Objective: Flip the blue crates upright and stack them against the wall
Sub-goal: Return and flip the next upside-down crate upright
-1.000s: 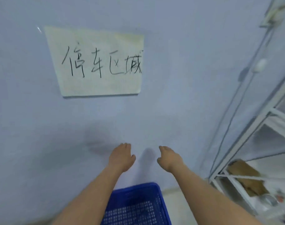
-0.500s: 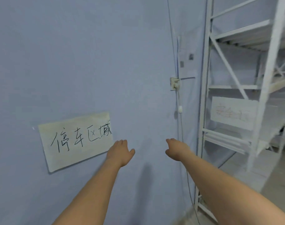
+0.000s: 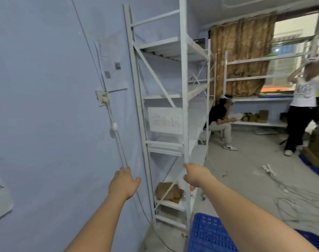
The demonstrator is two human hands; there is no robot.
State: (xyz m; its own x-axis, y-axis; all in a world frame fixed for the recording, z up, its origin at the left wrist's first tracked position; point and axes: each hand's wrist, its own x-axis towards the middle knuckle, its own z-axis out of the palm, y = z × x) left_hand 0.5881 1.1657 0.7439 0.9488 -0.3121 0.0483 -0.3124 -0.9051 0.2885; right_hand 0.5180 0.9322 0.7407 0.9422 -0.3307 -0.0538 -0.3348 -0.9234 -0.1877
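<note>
Both hands out in front, nothing held. Left hand (image 3: 123,182) raised near the blue wall (image 3: 46,124), fingers (image 3: 125,171) straight and loosely together, thumb out to the right; looks just short of the wall, contact can't tell. Right hand (image 3: 196,175) out toward the white rack (image 3: 184,106), fingers mostly hidden behind the knuckles, so spread or curled: can't tell. No grip on anything.

Blue crate (image 3: 207,233) low at near right, on the floor beside the rack's foot, partly hidden under the right forearm; upright or flipped can't tell from this angle. Second bit of blue at far-right bottom edge, prob another crate, unclear.

Risks, as judged:
- Gaze up at the room, crates almost out of view, so a blind reach down could miss the rim or bang the rack post.
- Rack stands tight to the crate; swinging a crate over to flip it may clip the frame or the cardboard box (image 3: 168,191) on the low shelf.
- Cord (image 3: 118,142) hanging from the wall switch (image 3: 102,96) runs down right where a stack would go; could snag or get pinched behind crates.
- Loose cables (image 3: 297,200) on the floor at right = trip hazard w/ a load.
- Two people (image 3: 220,120) far right, well apart; low risk.
</note>
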